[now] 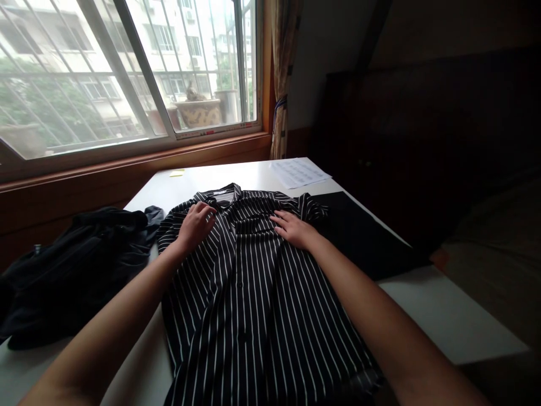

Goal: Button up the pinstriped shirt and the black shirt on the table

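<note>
A black shirt with white stripes (253, 293) lies front side up on the white table (203, 176), its collar at the far end. My left hand (198, 224) rests on the shirt just left of the collar, fingers bent but apart. On the other side of the chest, my right hand (291, 228) lies on the fabric with its fingers spread. Some creases cross the chest between the hands. The right sleeve end is bunched up beyond my right hand. The shirt's lower hem runs toward the bottom edge of the view.
Dark crumpled clothing (80, 265) lies at the left of the table. A flat black cloth (359, 234) is on the right, partly under the shirt. Printed papers (298, 172) and a small yellow-edged note (177, 172) lie at the far end, below a barred window (127, 73) and a curtain (284, 79).
</note>
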`<state>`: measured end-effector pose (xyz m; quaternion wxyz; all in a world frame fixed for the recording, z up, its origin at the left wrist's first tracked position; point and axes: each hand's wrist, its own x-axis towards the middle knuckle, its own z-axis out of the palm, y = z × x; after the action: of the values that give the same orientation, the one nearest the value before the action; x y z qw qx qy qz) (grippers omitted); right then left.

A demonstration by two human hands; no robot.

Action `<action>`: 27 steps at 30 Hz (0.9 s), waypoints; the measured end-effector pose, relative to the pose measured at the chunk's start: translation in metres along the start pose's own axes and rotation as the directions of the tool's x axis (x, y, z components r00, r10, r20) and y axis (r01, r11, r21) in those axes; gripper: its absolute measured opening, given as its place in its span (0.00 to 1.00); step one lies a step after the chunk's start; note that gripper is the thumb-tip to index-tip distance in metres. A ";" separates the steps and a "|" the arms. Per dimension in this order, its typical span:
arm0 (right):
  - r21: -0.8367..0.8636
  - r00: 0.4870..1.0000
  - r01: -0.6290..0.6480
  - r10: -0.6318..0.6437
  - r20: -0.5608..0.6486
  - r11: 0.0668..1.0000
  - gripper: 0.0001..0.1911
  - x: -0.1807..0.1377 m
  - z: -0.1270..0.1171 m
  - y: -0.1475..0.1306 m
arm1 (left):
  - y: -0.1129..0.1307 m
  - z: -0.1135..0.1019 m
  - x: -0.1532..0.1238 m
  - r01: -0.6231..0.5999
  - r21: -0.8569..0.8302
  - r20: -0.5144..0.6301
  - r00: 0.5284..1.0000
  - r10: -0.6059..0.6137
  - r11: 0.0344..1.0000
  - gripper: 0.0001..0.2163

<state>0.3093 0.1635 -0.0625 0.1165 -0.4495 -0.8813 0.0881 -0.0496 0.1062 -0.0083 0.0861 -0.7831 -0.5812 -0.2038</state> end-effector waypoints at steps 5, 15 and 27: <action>0.012 1.000 0.016 -0.016 -0.017 1.000 0.29 0.000 0.001 0.000 | 0.057 -0.020 -0.027 0.052 -0.360 0.272 0.961 0.051 0.932 0.15; 0.048 0.993 0.046 -0.041 -0.112 0.998 0.25 -0.005 0.001 0.000 | 0.075 0.001 -0.046 0.588 -0.490 0.624 0.752 -0.211 0.644 0.18; 0.075 0.971 0.109 -0.090 -0.220 0.991 0.21 -0.010 0.005 -0.001 | 0.077 0.008 -0.054 0.521 -0.529 0.526 0.821 -0.223 0.670 0.16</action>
<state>0.3127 0.1546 -0.0684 0.2354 -0.4063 -0.8800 0.0709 0.0117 0.0382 -0.0306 -0.3633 -0.6475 -0.6278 -0.2338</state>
